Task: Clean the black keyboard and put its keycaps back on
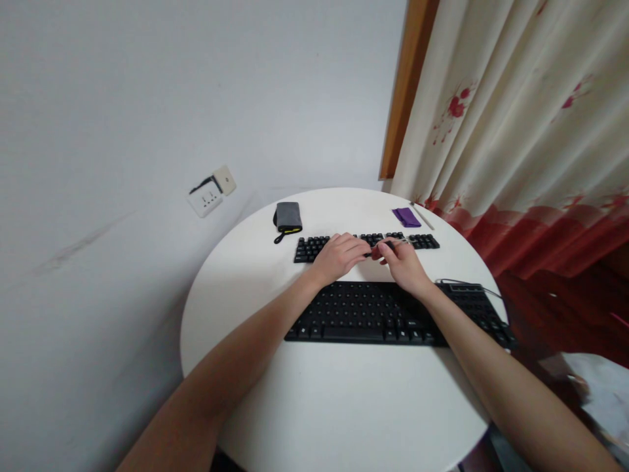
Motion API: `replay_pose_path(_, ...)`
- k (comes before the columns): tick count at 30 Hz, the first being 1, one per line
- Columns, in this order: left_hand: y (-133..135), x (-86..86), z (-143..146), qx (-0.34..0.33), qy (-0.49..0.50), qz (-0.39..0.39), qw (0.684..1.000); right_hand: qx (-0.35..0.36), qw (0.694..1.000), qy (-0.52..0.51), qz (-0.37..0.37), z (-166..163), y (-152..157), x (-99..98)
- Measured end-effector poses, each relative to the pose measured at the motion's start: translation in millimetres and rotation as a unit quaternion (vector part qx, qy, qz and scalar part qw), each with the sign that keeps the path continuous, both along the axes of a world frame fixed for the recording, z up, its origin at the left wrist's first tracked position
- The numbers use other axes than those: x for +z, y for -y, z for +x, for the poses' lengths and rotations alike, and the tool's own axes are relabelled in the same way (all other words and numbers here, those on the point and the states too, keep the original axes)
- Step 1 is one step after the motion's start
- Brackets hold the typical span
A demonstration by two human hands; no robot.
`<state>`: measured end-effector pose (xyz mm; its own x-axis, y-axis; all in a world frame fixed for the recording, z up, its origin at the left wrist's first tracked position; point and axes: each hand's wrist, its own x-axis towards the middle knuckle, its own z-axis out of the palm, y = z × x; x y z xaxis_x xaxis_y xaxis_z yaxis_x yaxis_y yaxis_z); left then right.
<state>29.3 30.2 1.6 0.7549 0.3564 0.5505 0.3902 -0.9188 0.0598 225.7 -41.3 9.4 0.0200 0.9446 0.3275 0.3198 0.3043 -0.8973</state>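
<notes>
A black keyboard (358,331) lies across the table in front of me, with most of its main section stripped to bare switch stems and a few keycaps in its bottom row. Beyond it, black keycaps (309,248) are laid out in rows. My left hand (339,254) is closed over these rows, its fingertips pinching a small black keycap (367,254). Beside it, my right hand (403,263) is closed on what looks like a wire keycap puller (407,240), its thin wire showing past the fingers. The fingertips of both hands nearly meet and partly hide what they hold.
A grey pouch (288,216) with a black loop lies at the back left of the round white table (334,406). At the back right are a folded purple cloth (406,217) and a thin stick-like brush (422,216). A cable (491,292) runs behind the keyboard's right end.
</notes>
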Motion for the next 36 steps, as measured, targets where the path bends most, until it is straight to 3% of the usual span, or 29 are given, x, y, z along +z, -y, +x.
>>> replay_pose_path(9,2,-0.9,2,-0.033,0.000,-0.005,0.999,0.003,0.999,-0.003,-0.039,1,-2,-5.8)
replay_pose_path(16,-6,-8.7,6,-0.117,0.100,-0.124,0.980,-0.051,0.997,0.002,-0.055,0,-4,-10.0)
replay_pose_path(24,-2,-5.0,7,-0.143,0.102,-0.194,0.965,-0.012,0.998,0.002,-0.060,1,0,-6.2)
replay_pose_path(30,0,-1.1,7,-0.090,0.105,-0.206,0.969,-0.047,0.995,-0.036,-0.081,-2,-3,-7.3)
replay_pose_path(33,-2,-5.6,5,-0.001,0.117,-0.153,0.981,-0.109,0.992,-0.026,-0.050,1,-5,-5.6)
replay_pose_path(36,-4,-10.9,3,0.081,0.065,-0.114,0.988,-0.141,0.989,-0.035,-0.037,6,-7,-3.7)
